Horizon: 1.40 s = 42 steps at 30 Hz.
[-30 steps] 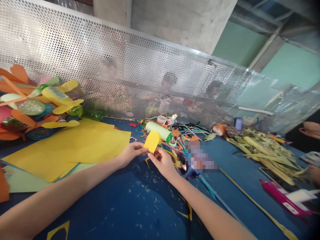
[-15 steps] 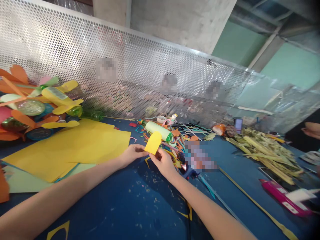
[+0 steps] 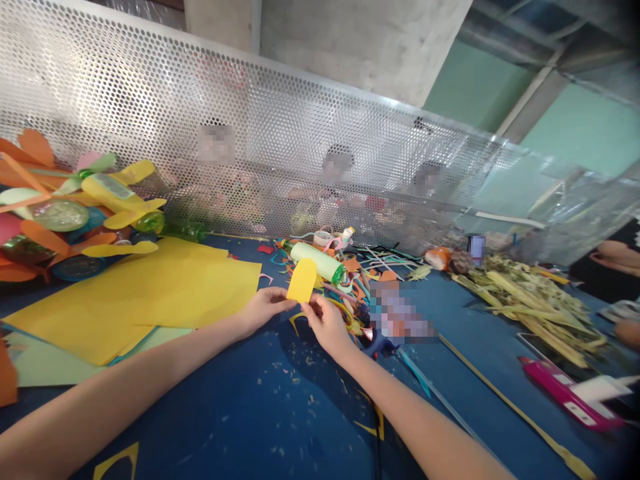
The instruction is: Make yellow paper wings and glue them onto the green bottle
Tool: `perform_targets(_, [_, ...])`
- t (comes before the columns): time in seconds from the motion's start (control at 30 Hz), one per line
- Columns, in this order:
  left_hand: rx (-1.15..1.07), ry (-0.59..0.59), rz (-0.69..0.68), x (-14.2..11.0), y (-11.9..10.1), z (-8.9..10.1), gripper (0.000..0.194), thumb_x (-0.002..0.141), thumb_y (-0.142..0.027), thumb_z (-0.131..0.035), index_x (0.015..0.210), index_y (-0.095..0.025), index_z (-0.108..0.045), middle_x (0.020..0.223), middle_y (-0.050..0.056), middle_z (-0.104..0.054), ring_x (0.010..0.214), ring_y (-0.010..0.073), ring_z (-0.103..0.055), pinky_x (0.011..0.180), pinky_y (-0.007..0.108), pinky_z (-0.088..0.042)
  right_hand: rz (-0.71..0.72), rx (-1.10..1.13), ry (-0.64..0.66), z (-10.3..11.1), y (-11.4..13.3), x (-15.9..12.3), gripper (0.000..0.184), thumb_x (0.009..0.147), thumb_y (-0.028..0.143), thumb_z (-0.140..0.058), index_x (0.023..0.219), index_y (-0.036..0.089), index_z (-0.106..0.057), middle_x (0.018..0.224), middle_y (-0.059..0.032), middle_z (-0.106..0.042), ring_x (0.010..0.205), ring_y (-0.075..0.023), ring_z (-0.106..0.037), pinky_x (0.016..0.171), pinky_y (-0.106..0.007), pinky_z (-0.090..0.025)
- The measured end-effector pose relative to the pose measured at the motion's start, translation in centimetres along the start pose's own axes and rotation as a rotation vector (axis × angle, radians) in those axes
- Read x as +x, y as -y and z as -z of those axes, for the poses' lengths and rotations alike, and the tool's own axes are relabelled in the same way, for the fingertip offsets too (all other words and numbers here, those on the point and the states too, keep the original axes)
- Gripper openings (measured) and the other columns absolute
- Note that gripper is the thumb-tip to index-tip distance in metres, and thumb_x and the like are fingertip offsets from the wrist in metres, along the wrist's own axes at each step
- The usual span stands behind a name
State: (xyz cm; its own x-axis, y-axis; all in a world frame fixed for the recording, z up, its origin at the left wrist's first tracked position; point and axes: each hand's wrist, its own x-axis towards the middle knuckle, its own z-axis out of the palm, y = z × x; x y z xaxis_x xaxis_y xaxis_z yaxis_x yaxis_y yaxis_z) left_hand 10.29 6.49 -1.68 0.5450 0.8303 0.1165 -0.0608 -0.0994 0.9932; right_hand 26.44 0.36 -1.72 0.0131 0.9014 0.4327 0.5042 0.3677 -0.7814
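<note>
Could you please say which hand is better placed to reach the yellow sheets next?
Probably the left hand; it's nearer the yellow sheets than the right hand, though both hold the yellow piece.

Both arms (image 3: 170, 357) extended forward, fingers (image 3: 283, 306) pinching.

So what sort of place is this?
Probably a craft workshop or making corner. A rounded yellow cutout is held above a blue table, where coloured scraps lie around a bottle wrapped in pale green.

People (image 3: 215, 187) behind perforated screen (image 3: 285, 113) — blurred, forearms (image 3: 150, 377) cropped, orange sheet (image 3: 7, 377) — cut off
</note>
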Motion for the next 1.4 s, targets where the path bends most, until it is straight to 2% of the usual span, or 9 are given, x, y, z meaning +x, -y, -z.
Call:
perform_targets(0.2, [0.014, -0.019, -0.018, 0.0, 0.4, 0.3, 0.026, 0.068, -0.038, -0.066, 0.081, -0.015, -0.067, 0.076, 0.003, -0.066, 0.07, 0.0153, -0.057, 0.07, 0.026, -0.042, -0.06, 0.059, 0.009, -0.1, -0.3, 0.0, 0.019, 0.086, 0.034, -0.043, 0.081, 0.021, -0.055, 0.057, 0.0015, -0.055, 0.041, -0.0113, -0.047, 0.039, -0.022, -0.039])
perform_targets(0.47, [0.021, -0.013, -0.023, 0.1, 0.4, 0.2, 0.031, 0.073, -0.043, -0.06, 0.082, -0.015, -0.068, 0.08, 0.005, -0.068, 0.072, 0.0163, -0.058, 0.073, 0.027, -0.044, -0.109, 0.109, -0.02, -0.1, -0.7, 0.1, 0.023, 0.085, 0.041, -0.042, 0.08, 0.021, -0.052, 0.054, 0.002, -0.054, 0.036, -0.0109, -0.044, 0.032, -0.021, -0.035])
perform_targets(0.77, [0.066, -0.029, -0.023, 0.2, 0.5, 0.3, 0.023, 0.072, -0.038, -0.062, 0.074, -0.016, -0.069, 0.071, 0.002, -0.067, 0.066, 0.0154, -0.056, 0.07, 0.026, -0.042, -0.069, 0.02, -0.039, 0.0, -0.8, 0.1, 0.024, 0.08, 0.043, -0.051, 0.078, 0.02, -0.057, 0.051, 0.0017, -0.053, 0.042, -0.0136, -0.048, 0.038, -0.023, -0.035])
perform_targets(0.97, [-0.002, -0.062, -0.007, 0.2, 0.4, 0.2, 0.026, 0.068, -0.036, -0.067, 0.083, -0.015, -0.069, 0.075, 0.003, -0.067, 0.068, 0.0146, -0.056, 0.07, 0.026, -0.042, -0.047, -0.025, -0.01, 0.0, -0.9, 0.2, 0.018, 0.084, 0.036, -0.048, 0.079, 0.021, -0.055, 0.051, 0.0033, -0.051, 0.044, -0.0131, -0.048, 0.042, -0.023, -0.038])
perform_targets(1.1, [-0.072, -0.084, -0.016, 0.2, 0.3, 0.1, 0.035, 0.071, -0.042, -0.062, 0.091, -0.013, -0.067, 0.082, 0.006, -0.067, 0.071, 0.0151, -0.057, 0.07, 0.026, -0.043, -0.016, -0.047, 0.035, 0.0, -0.9, 0.3, 0.014, 0.081, 0.032, -0.051, 0.079, 0.02, -0.057, 0.066, -0.0005, -0.06, 0.056, -0.0151, -0.055, 0.053, -0.025, -0.044])
perform_targets(1.23, [-0.107, -0.102, -0.017, 0.4, 0.6, 0.2, 0.033, 0.067, -0.042, -0.067, 0.082, -0.012, -0.068, 0.075, 0.004, -0.065, 0.067, 0.0137, -0.054, 0.066, 0.025, -0.042, -0.012, -0.054, 0.04, 0.0, -0.9, 0.3, 0.014, 0.081, 0.031, -0.052, 0.086, 0.019, -0.056, 0.076, -0.0028, -0.062, 0.065, -0.0168, -0.058, 0.061, -0.028, -0.046])
perform_targets(1.33, [-0.128, -0.12, -0.018, 0.5, 1.0, 0.3, 0.031, 0.066, -0.041, -0.067, 0.08, -0.013, -0.068, 0.071, 0.003, -0.064, 0.063, 0.0121, -0.053, 0.062, 0.023, -0.04, -0.012, -0.011, -0.014, -0.1, -1.0, 0.2, 0.02, 0.079, 0.032, -0.054, 0.094, 0.02, -0.05, 0.084, -0.0037, -0.062, 0.067, -0.0165, -0.058, 0.06, -0.028, -0.047])
perform_targets(1.4, [-0.139, -0.129, -0.019, 0.6, 1.2, 0.4, 0.029, 0.066, -0.04, -0.068, 0.078, -0.013, -0.067, 0.067, 0.001, -0.062, 0.059, 0.0108, -0.051, 0.059, 0.022, -0.039, -0.017, 0.026, -0.034, -0.1, -1.0, 0.2, 0.02, 0.078, 0.032, -0.055, 0.092, 0.021, -0.047, 0.084, -0.0031, -0.061, 0.062, -0.015, -0.056, 0.055, -0.026, -0.047])
